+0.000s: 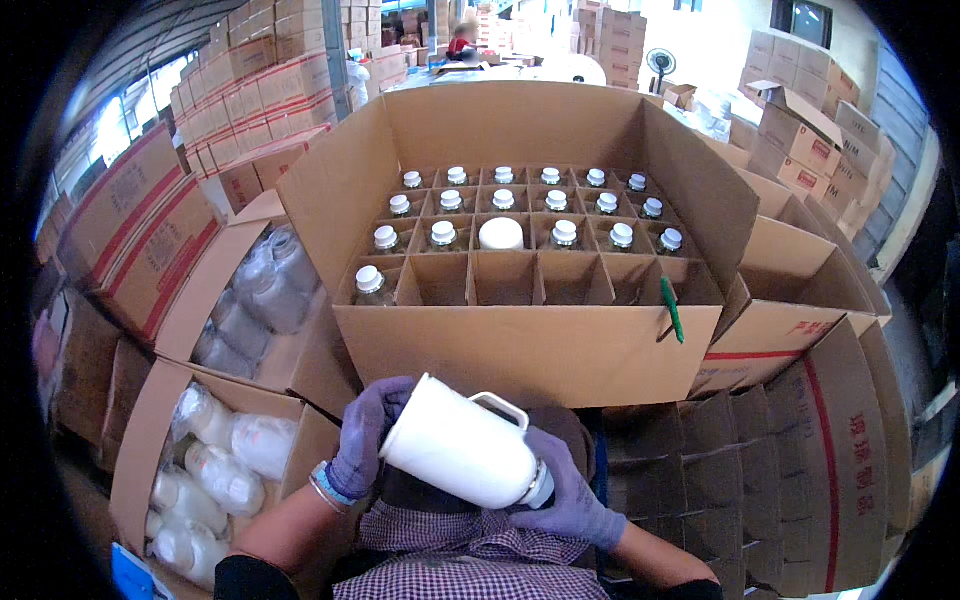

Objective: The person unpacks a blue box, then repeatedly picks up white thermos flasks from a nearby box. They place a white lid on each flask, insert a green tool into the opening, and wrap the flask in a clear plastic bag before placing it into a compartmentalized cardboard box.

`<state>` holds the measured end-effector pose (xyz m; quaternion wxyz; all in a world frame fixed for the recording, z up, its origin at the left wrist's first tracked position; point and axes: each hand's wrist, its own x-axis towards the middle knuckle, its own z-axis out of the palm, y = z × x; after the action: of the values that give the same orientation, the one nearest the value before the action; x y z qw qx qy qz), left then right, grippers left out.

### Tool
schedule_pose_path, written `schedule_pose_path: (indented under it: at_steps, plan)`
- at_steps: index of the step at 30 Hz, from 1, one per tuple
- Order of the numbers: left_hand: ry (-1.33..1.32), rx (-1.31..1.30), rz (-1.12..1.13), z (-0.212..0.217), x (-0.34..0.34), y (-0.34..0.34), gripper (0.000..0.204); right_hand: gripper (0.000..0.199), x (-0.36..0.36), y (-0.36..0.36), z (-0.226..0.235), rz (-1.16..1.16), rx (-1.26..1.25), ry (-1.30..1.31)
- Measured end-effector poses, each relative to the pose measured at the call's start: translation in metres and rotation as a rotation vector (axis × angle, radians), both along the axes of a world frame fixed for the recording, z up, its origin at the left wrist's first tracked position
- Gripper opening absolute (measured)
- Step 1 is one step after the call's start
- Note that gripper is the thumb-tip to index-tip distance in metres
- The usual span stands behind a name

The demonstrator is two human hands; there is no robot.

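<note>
We are holding a white jug (462, 452) on its side near our chest, left hand (363, 432) and right hand (571, 489) fingers gripping its ends, while beyond it the divided box (520, 340) is showing three back rows filled and the front row mostly waiting.

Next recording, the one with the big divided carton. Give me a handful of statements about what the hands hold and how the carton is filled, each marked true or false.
1. Both gloved hands grip a white jug with a handle. True: the left hand is at its base, the right hand at its capped end, on the white jug.
2. The jug is held upright. False: it lies tilted on its side.
3. The divided carton is full. False: most cells of its nearest row are empty.
4. A green pen sits at the carton's front right. True.
5. The gloves are white. False: they are purple.
</note>
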<state>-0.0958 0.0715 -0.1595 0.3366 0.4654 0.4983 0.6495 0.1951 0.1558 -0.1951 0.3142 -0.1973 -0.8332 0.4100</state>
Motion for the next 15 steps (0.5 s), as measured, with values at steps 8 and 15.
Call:
schedule_pose_path:
  at_steps: [8, 15]
  plan:
    - [0.199, -0.103, 0.219, -0.003, 0.012, 0.0, 0.058, 0.092, 0.005, 0.023, -0.013, -0.348, 0.416, 0.004]
    - [0.436, 0.195, 0.373, 0.024, 0.015, 0.026, 0.074, 0.094, 0.0, 0.03, 0.018, -0.229, -0.829, 0.247]
